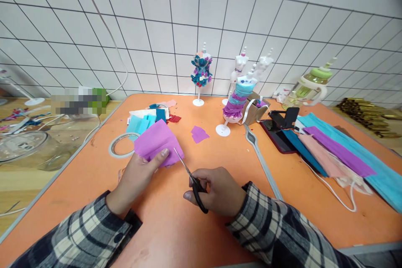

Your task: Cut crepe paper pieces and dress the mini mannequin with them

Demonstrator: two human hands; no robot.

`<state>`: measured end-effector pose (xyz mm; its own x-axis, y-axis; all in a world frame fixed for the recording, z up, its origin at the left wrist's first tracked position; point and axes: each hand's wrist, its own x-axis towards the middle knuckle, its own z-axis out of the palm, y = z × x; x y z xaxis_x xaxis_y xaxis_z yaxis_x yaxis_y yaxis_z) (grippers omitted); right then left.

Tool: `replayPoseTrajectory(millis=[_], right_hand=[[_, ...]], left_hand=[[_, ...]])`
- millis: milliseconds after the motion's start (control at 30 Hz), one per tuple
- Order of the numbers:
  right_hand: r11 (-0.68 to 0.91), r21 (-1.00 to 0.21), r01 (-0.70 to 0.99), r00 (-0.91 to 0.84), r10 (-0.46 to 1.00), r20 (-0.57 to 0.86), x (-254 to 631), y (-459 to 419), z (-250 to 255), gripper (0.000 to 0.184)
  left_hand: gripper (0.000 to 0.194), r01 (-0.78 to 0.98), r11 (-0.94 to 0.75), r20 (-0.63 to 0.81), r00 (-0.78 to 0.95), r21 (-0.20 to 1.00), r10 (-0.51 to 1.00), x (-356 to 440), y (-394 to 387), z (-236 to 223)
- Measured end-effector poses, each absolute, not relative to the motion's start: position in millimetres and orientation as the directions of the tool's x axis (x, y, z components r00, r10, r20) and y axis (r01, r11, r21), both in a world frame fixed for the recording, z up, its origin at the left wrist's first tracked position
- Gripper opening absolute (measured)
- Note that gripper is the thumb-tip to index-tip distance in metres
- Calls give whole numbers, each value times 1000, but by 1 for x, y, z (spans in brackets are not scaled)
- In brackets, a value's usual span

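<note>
My left hand (141, 173) pinches a folded-looking sheet of purple crepe paper (158, 140) between thumb and fingers, its lower edge hidden by the hand. Fingers of my right hand (216, 190) pass through the black handles of a pair of scissors (197, 190). The blades point up and left and lie close to the right edge of the purple paper; whether they touch it I cannot tell. On the orange table beyond lies a small purple paper scrap (199, 134). A roll of double-sided tape (121, 145) rests partly behind the held sheet.
Behind stand a mini mannequin (201, 69) covered in teal and purple flowers and another in a blue and purple paper dress (238, 99). Long crepe strips (341, 148), a dark phone (278, 136) and a green-lidded bottle (309, 86) are at right. Teal scraps (141, 122) lie back left.
</note>
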<state>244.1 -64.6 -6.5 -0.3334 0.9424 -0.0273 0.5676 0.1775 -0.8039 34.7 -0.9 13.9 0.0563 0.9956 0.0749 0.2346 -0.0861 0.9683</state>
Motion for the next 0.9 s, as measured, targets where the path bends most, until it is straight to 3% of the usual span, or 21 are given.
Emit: replayPoseTrajectory(millis=[133, 567, 733, 900], right_hand=[[165, -814, 556, -330, 943, -34, 244, -65, -7, 23], [89, -865, 494, -335, 937, -95, 241, -66, 1, 29], [31, -918, 395, -379, 916, -132, 241, -66, 0, 25], [45, -907, 419, -399, 907, -139, 242, -66, 0, 25]], left_hand=[[40, 287, -101, 90, 50, 953, 995, 36, -2, 15], [43, 231, -110, 112, 7, 967, 994, 38, -5, 11], [48, 134, -124, 125, 3, 983, 992, 38, -5, 11], [41, 51, -87, 84, 53, 995, 995, 40, -5, 9]])
